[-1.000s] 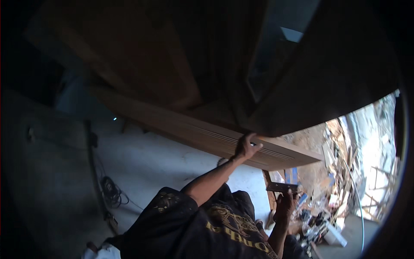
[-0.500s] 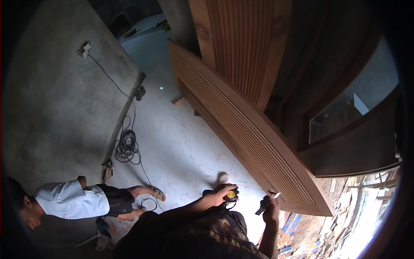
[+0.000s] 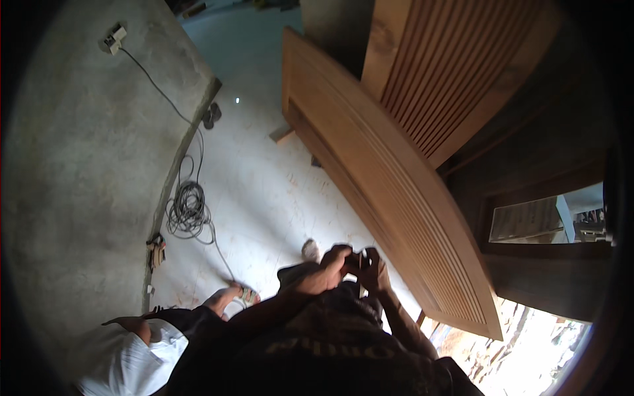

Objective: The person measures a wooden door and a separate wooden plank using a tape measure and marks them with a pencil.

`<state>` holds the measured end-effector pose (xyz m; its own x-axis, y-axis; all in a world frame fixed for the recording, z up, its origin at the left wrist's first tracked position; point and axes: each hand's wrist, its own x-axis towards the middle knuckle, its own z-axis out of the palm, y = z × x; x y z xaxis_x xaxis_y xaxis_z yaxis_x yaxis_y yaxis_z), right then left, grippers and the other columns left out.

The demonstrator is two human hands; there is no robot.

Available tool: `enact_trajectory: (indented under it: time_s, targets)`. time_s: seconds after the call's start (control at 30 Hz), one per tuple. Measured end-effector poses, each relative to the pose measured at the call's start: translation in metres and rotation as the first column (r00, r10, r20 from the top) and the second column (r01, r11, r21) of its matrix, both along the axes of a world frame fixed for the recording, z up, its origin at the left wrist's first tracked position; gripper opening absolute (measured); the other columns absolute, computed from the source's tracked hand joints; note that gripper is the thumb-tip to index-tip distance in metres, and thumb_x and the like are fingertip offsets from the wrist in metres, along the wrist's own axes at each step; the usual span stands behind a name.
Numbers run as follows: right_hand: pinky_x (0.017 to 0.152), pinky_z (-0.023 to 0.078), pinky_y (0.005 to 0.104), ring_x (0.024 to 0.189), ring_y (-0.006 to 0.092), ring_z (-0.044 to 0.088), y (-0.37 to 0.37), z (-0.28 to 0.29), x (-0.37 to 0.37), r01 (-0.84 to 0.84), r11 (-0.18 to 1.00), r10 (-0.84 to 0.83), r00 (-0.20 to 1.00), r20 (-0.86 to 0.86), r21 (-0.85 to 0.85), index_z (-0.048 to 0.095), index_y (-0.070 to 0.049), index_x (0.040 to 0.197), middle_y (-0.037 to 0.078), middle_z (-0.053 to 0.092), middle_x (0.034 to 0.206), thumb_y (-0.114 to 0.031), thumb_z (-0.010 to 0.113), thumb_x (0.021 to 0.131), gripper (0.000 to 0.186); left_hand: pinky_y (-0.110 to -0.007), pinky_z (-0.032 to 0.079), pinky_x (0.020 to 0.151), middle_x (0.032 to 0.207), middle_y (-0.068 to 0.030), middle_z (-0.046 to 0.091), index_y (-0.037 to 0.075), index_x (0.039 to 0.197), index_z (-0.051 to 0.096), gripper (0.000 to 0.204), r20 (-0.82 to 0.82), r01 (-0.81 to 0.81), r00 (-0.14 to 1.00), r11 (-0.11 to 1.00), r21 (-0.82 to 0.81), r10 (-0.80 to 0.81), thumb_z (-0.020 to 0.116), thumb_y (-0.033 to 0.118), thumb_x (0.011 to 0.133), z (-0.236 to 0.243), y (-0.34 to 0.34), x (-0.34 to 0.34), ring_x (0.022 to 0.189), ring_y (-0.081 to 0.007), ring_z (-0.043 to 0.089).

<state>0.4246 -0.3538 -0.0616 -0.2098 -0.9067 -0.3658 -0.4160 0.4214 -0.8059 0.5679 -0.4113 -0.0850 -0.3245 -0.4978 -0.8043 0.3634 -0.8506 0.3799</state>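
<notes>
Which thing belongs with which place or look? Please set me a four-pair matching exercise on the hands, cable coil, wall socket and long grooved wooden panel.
Column one
1. left hand and right hand
2. cable coil
3. wall socket
4. long grooved wooden panel

Column two
A. lying on the pale floor
B. brown, slanting down toward the lower right
C. upper left, on the grey wall
D. close together, in front of the dark shirt

Pairs: 1-D, 2-A, 3-C, 4-B
</notes>
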Motion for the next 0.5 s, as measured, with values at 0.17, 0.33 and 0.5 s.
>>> enact_trajectory:
  time_s: [0.17,0.33,0.5]
  targets:
    - [0.073,0.056,0.0379,0.085,0.0190,0.069,-0.113,0.030,0.036,-0.049,0.999,0.045,0.985,0.166,0.022,0.063,-0.001,0.113,0.012,0.073,0.095,-0.034,0.096,0.076,0.060,-0.041,0.059,0.085,0.106,-0.0118,0.072,0.007,0.119,0.064,0.020,-0.308,0.043,0.950,0.999,-0.003,-0.042,0.060,0.022,0.106,-0.004,-0.101,0.075,0.091,-0.0262,0.072]
    - [0.081,0.057,0.0398,0.093,0.0226,0.073,-0.209,0.027,0.035,-0.155,0.987,0.143,0.959,0.245,0.032,0.064,-0.003,0.116,0.013,0.075,0.100,-0.037,0.095,0.078,0.060,-0.036,0.058,0.081,0.104,-0.0079,0.070,0.005,0.115,0.066,0.015,-0.185,0.285,0.936,0.953,-0.106,-0.300,0.065,0.013,0.102,0.021,-0.208,0.117,0.092,-0.0201,0.070]
    - [0.087,0.057,0.0430,0.099,0.0265,0.072,-0.323,0.018,0.042,-0.332,0.940,0.310,0.927,0.210,0.082,0.065,-0.008,0.119,0.014,0.074,0.105,-0.049,0.094,0.077,0.066,-0.039,0.057,0.090,0.105,-0.0089,0.070,0.001,0.114,0.069,0.019,-0.045,0.327,0.940,0.930,-0.166,-0.339,0.070,0.010,0.098,0.000,-0.308,0.150,0.099,-0.0217,0.069]
